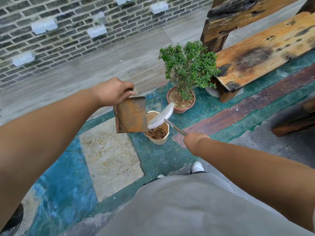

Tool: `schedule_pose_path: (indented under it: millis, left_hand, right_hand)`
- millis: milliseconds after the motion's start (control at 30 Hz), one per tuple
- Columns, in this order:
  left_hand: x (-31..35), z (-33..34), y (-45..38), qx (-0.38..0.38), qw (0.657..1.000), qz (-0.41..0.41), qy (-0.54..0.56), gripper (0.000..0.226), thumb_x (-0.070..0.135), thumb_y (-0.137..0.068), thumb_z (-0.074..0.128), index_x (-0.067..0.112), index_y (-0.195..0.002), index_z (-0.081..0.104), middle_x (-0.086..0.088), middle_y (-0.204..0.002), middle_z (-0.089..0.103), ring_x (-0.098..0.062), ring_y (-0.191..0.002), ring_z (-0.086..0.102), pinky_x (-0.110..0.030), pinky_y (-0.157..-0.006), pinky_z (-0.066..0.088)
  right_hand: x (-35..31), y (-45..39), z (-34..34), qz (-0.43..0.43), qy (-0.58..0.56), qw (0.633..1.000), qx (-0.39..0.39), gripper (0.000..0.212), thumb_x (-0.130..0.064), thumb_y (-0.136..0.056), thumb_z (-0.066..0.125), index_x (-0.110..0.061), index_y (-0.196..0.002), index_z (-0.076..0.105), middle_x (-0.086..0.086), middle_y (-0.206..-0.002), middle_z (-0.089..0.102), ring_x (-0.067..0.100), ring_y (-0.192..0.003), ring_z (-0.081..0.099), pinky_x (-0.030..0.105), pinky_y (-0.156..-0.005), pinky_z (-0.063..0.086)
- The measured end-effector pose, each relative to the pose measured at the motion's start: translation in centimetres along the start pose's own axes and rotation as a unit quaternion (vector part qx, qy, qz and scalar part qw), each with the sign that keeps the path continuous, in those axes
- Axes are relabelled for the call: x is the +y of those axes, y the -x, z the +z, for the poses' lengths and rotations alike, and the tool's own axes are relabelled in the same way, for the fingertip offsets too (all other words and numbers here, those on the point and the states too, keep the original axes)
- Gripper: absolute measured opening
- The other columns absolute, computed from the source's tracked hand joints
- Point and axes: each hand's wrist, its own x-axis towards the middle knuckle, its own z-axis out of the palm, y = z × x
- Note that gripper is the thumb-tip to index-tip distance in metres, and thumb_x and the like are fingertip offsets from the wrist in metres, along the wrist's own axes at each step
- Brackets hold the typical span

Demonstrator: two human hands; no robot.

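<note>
My left hand [113, 91] grips the top handle of a rusty metal dustpan [131, 114], which hangs tilted over a cream bucket [164, 139] on the ground. Brown dry leaves [157, 132] lie inside the bucket. My right hand [194, 139] holds the thin metal handle of a white brush [162, 116]. The brush head lies against the dustpan's lower right edge, just above the bucket's mouth. Most of my right hand's fingers are hidden behind the wrist.
A small green shrub in a terracotta pot [181, 101] stands just behind the bucket. A weathered wooden bench [265, 53] fills the upper right. A dark brick wall [68, 31] runs along the back. My white shoes [197, 167] stand on painted green and blue ground.
</note>
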Motion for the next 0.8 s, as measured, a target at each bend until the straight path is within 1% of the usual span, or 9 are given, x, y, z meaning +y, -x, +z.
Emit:
schedule_pose_path:
  millis: [167, 267, 333, 433, 467, 567, 667, 767, 800]
  left_hand:
    - [-0.1, 0.1, 0.9, 0.005, 1.000, -0.008, 0.018, 0.020, 0.025, -0.096, 0.049, 0.008, -0.099, 0.059, -0.009, -0.066, 0.060, -0.027, -0.060, 0.055, -0.039, -0.058, 0.049]
    - [-0.1, 0.5, 1.3, 0.005, 0.999, -0.029, 0.016, 0.021, 0.026, -0.096, 0.048, 0.008, -0.100, 0.059, -0.010, -0.067, 0.059, -0.029, -0.062, 0.055, -0.032, -0.055, 0.042]
    - [-0.2, 0.5, 1.7, 0.011, 0.999, -0.043, 0.013, 0.022, 0.026, -0.096, 0.048, 0.008, -0.101, 0.059, -0.010, -0.068, 0.060, -0.028, -0.064, 0.054, -0.030, -0.055, 0.038]
    - [-0.7, 0.3, 2.3, 0.030, 0.998, -0.046, 0.036, 0.024, 0.026, -0.096, 0.049, 0.005, -0.101, 0.060, -0.014, -0.072, 0.063, -0.029, -0.066, 0.056, -0.036, -0.061, 0.046]
    - [-1.0, 0.1, 2.6, 0.040, 0.997, -0.055, 0.042, 0.024, 0.026, -0.096, 0.049, 0.005, -0.100, 0.060, -0.012, -0.071, 0.063, -0.028, -0.065, 0.057, -0.035, -0.061, 0.046]
    - [-1.9, -0.5, 3.3, 0.080, 0.991, -0.088, 0.054, 0.023, 0.029, -0.096, 0.050, 0.008, -0.098, 0.061, 0.001, -0.065, 0.056, -0.017, -0.060, 0.052, -0.028, -0.056, 0.036]
    - [-2.1, -0.7, 3.5, 0.097, 0.988, -0.106, 0.056, 0.025, 0.032, -0.096, 0.049, 0.011, -0.099, 0.060, -0.001, -0.074, 0.058, -0.019, -0.065, 0.051, -0.028, -0.062, 0.035]
    - [-1.5, -0.6, 2.8, 0.094, 0.988, -0.101, 0.066, 0.024, 0.031, -0.096, 0.050, 0.010, -0.099, 0.060, 0.005, -0.067, 0.053, -0.012, -0.061, 0.049, -0.027, -0.057, 0.034]
    - [-1.3, -0.5, 2.6, 0.090, 0.988, -0.100, 0.070, 0.024, 0.031, -0.096, 0.050, 0.009, -0.099, 0.061, 0.005, -0.066, 0.053, -0.013, -0.061, 0.049, -0.027, -0.058, 0.034]
  right_hand:
    - [1.1, 0.7, -0.9, -0.015, -0.006, 1.000, 0.005, 0.030, -0.005, -0.090, 0.051, -0.009, -0.119, 0.055, 0.012, -0.109, 0.062, 0.026, -0.088, 0.061, 0.029, -0.065, 0.048]
    - [1.8, 1.0, -1.3, -0.007, -0.014, 1.000, 0.005, 0.034, -0.007, -0.090, 0.050, -0.007, -0.124, 0.053, 0.011, -0.109, 0.062, 0.024, -0.093, 0.063, 0.028, -0.064, 0.049]
    - [2.3, 1.2, -1.4, 0.005, -0.036, 0.999, 0.006, 0.035, -0.007, -0.089, 0.051, -0.006, -0.124, 0.054, 0.008, -0.099, 0.062, 0.024, -0.087, 0.062, 0.027, -0.062, 0.048]
    - [2.8, 1.6, -1.7, 0.015, -0.075, 0.997, 0.002, 0.033, -0.005, -0.088, 0.050, -0.008, -0.120, 0.055, 0.004, -0.080, 0.053, 0.022, -0.075, 0.056, 0.026, -0.055, 0.044]
    - [2.9, 1.7, -1.8, 0.017, -0.089, 0.996, 0.002, 0.033, -0.004, -0.087, 0.048, -0.008, -0.119, 0.056, 0.004, -0.078, 0.052, 0.022, -0.074, 0.055, 0.027, -0.052, 0.043]
    - [3.1, 2.0, -1.9, 0.018, -0.120, 0.993, -0.003, 0.030, -0.002, -0.086, 0.046, -0.007, -0.113, 0.059, 0.003, -0.075, 0.051, 0.022, -0.071, 0.054, 0.026, -0.048, 0.040]
    - [2.8, 2.4, -1.9, 0.013, -0.110, 0.994, -0.004, 0.031, -0.003, -0.087, 0.047, -0.008, -0.116, 0.059, 0.005, -0.083, 0.055, 0.022, -0.073, 0.056, 0.027, -0.054, 0.044]
    - [2.1, 2.9, -1.5, -0.003, -0.050, 0.999, 0.005, 0.031, -0.006, -0.090, 0.049, -0.007, -0.120, 0.056, 0.007, -0.094, 0.059, 0.022, -0.080, 0.060, 0.025, -0.059, 0.045]
    - [1.9, 3.1, -1.4, -0.012, -0.026, 1.000, 0.007, 0.031, -0.006, -0.090, 0.050, -0.007, -0.121, 0.055, 0.008, -0.099, 0.060, 0.022, -0.082, 0.061, 0.025, -0.060, 0.045]
